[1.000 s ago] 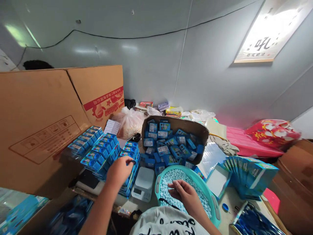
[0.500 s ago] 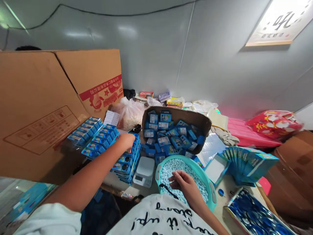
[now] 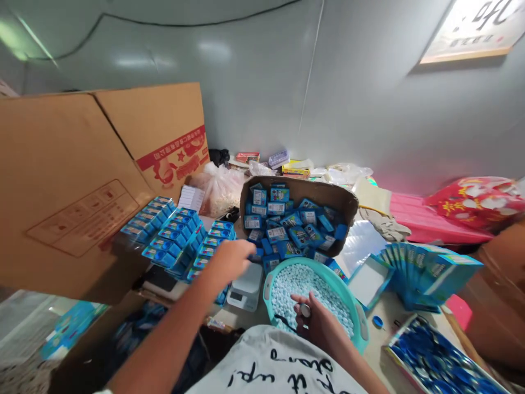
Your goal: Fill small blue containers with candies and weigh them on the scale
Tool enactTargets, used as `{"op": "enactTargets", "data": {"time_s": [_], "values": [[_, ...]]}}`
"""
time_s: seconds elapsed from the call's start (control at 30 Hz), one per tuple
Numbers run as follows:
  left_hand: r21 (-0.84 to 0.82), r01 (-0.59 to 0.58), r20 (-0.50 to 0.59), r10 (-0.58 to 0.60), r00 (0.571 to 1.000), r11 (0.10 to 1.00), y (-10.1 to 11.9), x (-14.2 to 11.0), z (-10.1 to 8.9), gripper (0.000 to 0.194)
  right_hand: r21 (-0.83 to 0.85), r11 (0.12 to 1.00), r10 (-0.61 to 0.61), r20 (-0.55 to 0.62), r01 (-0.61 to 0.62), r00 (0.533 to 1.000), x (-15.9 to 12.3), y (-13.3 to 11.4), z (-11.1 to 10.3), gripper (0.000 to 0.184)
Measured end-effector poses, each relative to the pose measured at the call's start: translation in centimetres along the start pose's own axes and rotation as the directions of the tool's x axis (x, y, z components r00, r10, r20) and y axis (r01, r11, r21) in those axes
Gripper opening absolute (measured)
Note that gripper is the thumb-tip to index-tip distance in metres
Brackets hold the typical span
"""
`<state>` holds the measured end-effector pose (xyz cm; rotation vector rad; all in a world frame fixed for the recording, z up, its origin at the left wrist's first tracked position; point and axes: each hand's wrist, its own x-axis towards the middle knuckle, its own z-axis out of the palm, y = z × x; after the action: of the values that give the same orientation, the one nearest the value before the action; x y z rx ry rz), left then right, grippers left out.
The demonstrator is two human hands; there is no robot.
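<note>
My left hand (image 3: pixel 233 261) hangs over a small white kitchen scale (image 3: pixel 241 293), beside stacked blue packs with round dark openings (image 3: pixel 213 243). Its fingers are drawn together, slightly blurred; what they hold, if anything, is hidden. Above a turquoise basin (image 3: pixel 268 284) filled with pale blue pellets (image 3: pixel 301 276), my right hand (image 3: pixel 320 320) is turned partly palm up. A small round silvery piece (image 3: pixel 305 310) sits in its curled fingers. A black strip (image 3: pixel 285 323) lies by the near rim of the basin.
A carton (image 3: pixel 348 219) of small blue boxes stands behind the basin. To the left rises a big cardboard box (image 3: pixel 86 180). On the right are fanned blue cartons (image 3: pixel 422 273) and a tray of shiny blue round parts (image 3: pixel 435 355). A clear bag (image 3: pixel 221 189) sits near the wall.
My left hand has moved right, off the stacked packs and over the scale. My right hand has turned, and the round silvery piece now shows in its fingers.
</note>
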<state>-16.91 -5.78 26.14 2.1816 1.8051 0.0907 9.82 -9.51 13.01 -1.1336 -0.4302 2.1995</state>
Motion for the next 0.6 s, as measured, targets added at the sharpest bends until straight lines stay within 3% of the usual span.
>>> {"op": "enactTargets", "data": {"time_s": [0.07, 0.13, 0.2, 0.27, 0.37, 0.5, 0.6], "values": [[-0.071, -0.19, 0.013, 0.192, 0.981, 0.979, 4.2, -0.9, 2.0, 0.03, 0.076, 0.989, 0.112, 0.201, -0.13, 0.973, -0.1, -0.7, 0.8, 0.053], [-0.22, -0.382, 0.027, 0.397, 0.917, 0.898, 6.9, -1.3, 3.9, 0.036, 0.055, 0.98, 0.16, 0.346, -0.19, 0.924, -0.3, -1.5, 1.7, 0.056], [-0.345, -0.409, -0.009, 0.433, 0.901, 0.845, 7.7, -1.5, 5.4, 0.027, 0.024, 0.978, 0.181, 0.409, -0.209, 0.894, -0.5, -1.9, 2.6, 0.061], [-0.4, -0.361, -0.049, 0.374, 0.926, 0.842, 7.1, -1.9, 6.6, 0.015, 0.017, 0.978, 0.178, 0.46, -0.209, 0.87, -0.7, -1.9, 3.2, 0.062], [-0.421, -0.325, -0.095, 0.315, 0.944, 0.847, 5.8, -3.1, 7.7, 0.017, -0.016, 0.982, 0.17, 0.503, -0.188, 0.847, -0.7, -1.6, 3.5, 0.061], [-0.431, -0.303, -0.162, 0.258, 0.953, 0.85, 4.9, -5.0, 8.0, 0.026, -0.101, 0.981, 0.195, 0.471, -0.167, 0.86, -0.2, -1.3, 3.6, 0.063], [-0.408, -0.187, -0.247, 0.089, 0.965, 0.894, 2.9, -6.1, 7.0, 0.034, -0.114, 0.986, 0.16, 0.385, -0.126, 0.909, 0.2, -1.5, 3.5, 0.077]]}}
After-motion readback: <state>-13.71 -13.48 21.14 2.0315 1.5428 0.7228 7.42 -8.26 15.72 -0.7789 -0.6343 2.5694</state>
